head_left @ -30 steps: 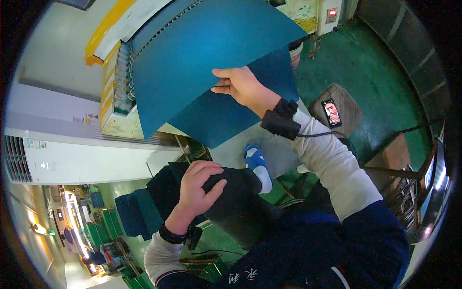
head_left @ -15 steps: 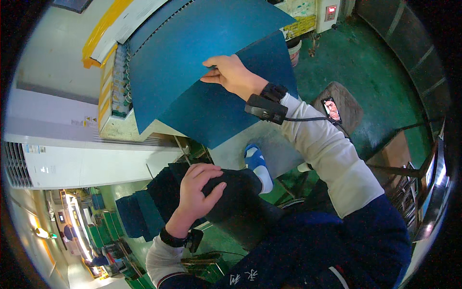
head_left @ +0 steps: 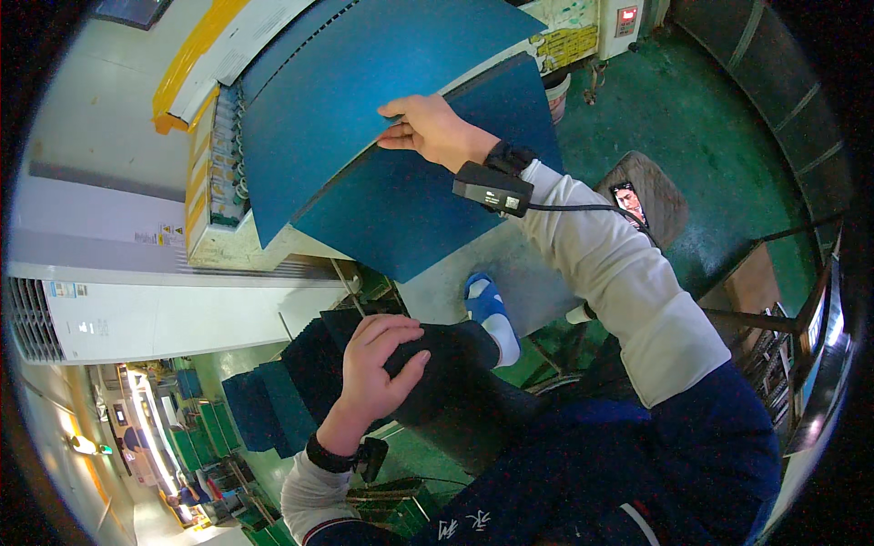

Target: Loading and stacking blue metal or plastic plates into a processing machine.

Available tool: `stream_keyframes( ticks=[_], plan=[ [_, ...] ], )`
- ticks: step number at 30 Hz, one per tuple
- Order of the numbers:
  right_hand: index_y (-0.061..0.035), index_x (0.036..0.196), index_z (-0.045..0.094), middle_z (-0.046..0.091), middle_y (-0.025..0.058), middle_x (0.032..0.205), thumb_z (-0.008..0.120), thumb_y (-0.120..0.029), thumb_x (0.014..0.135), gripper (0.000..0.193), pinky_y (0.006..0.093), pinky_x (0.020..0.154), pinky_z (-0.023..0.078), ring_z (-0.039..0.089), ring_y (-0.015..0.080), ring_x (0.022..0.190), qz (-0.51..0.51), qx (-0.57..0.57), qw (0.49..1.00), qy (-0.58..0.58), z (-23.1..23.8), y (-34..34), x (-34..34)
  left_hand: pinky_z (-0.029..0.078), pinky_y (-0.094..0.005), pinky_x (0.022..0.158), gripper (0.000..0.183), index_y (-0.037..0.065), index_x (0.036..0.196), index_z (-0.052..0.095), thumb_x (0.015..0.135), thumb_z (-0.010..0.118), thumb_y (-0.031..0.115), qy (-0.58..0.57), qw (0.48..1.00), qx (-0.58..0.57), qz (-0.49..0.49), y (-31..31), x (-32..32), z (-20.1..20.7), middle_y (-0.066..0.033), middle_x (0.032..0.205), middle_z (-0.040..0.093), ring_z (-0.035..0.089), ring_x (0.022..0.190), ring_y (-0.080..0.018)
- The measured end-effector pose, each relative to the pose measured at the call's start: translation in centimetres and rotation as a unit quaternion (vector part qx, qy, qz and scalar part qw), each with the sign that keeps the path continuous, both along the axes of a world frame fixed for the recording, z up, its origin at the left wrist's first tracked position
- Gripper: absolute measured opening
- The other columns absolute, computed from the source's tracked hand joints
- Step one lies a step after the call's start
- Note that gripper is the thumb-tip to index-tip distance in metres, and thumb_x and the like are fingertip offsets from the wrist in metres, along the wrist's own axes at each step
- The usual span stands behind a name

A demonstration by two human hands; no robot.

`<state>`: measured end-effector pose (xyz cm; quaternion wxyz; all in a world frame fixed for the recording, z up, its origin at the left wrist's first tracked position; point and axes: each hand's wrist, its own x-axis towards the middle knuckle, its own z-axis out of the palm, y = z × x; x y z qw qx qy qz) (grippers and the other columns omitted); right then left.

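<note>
A lit phone [head_left: 628,202] lies on a grey seat [head_left: 671,207]; a black wrist device [head_left: 492,187] covers part of the lower sheet [head_left: 428,205]. Above that slants the upper sheet [head_left: 355,91], smooth blue, edge pinched by the right hand [head_left: 430,130]. The left hand [head_left: 375,371], loosely spread, rests on the knee [head_left: 446,350].

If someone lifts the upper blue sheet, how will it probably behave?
The upper blue sheet looks fairly stiff: its near edge runs almost straight. It is probably light, being thin at the edge the right hand pinches.
</note>
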<state>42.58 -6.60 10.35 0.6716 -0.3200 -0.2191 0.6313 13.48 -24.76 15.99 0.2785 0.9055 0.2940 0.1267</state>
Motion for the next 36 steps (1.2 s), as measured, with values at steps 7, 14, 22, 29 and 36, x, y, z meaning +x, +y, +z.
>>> stream_keyframes(
  ticks=[7, 14, 22, 29, 36],
  plan=[
    [0.0105, 0.128, 0.052, 0.059, 0.0242, 0.118, 0.06, -0.007, 0.096, 0.037, 0.0408, 0.088, 0.063, 0.07, 0.0347, 0.1, -0.007, -0.077, 0.997, 0.011, 0.7, 1.1, -0.3, 0.049, -0.043, 0.097, 0.027, 0.005, 0.103, 0.072, 0.078, 0.076, 0.014, 0.004, 1.0, -0.001, 0.001, 0.1, -0.2, 0.0, -0.0119, 0.112, 0.07, 0.064, 0.108, -0.0329],
    [0.0134, 0.129, 0.048, 0.058, 0.0274, 0.12, 0.068, -0.012, 0.093, 0.048, 0.0399, 0.087, 0.062, 0.068, 0.034, 0.099, 0.005, 0.071, 0.993, -0.09, -3.8, 4.6, 1.5, 0.051, -0.0428, 0.093, 0.028, 0.004, 0.101, 0.071, 0.076, 0.078, 0.012, 0.002, 0.999, 0.04, -0.028, 0.4, 0.9, 0.0, -0.0118, 0.11, 0.071, 0.065, 0.104, -0.0331],
    [0.0024, 0.121, 0.066, 0.069, 0.0166, 0.106, 0.082, -0.042, 0.082, 0.061, 0.0449, 0.082, 0.056, 0.07, 0.034, 0.095, -0.092, 0.117, 0.924, -0.353, -3.7, 0.4, 0.1, 0.05, -0.043, 0.095, 0.028, 0.004, 0.102, 0.071, 0.075, 0.077, 0.01, 0.007, 1.0, 0.018, -0.013, -0.1, 1.3, 0.2, -0.0121, 0.112, 0.07, 0.063, 0.106, -0.0333],
    [-0.0031, 0.121, 0.069, 0.048, 0.0121, 0.15, 0.065, -0.016, 0.087, 0.037, 0.0507, 0.115, 0.032, 0.041, 0.0294, 0.141, -0.188, 0.164, 0.564, -0.787, -8.3, -4.1, -1.7, 0.049, -0.0428, 0.095, 0.028, 0.003, 0.102, 0.071, 0.075, 0.076, 0.009, 0.008, 1.0, 0.003, -0.002, -0.3, 1.1, 0.3, -0.0121, 0.111, 0.07, 0.063, 0.106, -0.0333],
    [-0.0002, 0.113, 0.072, 0.041, 0.013, 0.156, 0.061, -0.009, 0.086, 0.03, 0.0495, 0.115, 0.033, 0.041, 0.0295, 0.141, -0.193, 0.177, 0.518, -0.815, -9.5, -5.4, -1.5, 0.048, -0.0427, 0.096, 0.028, 0.002, 0.101, 0.071, 0.075, 0.076, 0.009, 0.013, 1.0, -0.005, 0.002, -0.4, 1.1, 0.1, -0.0127, 0.112, 0.07, 0.063, 0.106, -0.0335]
  ],
)
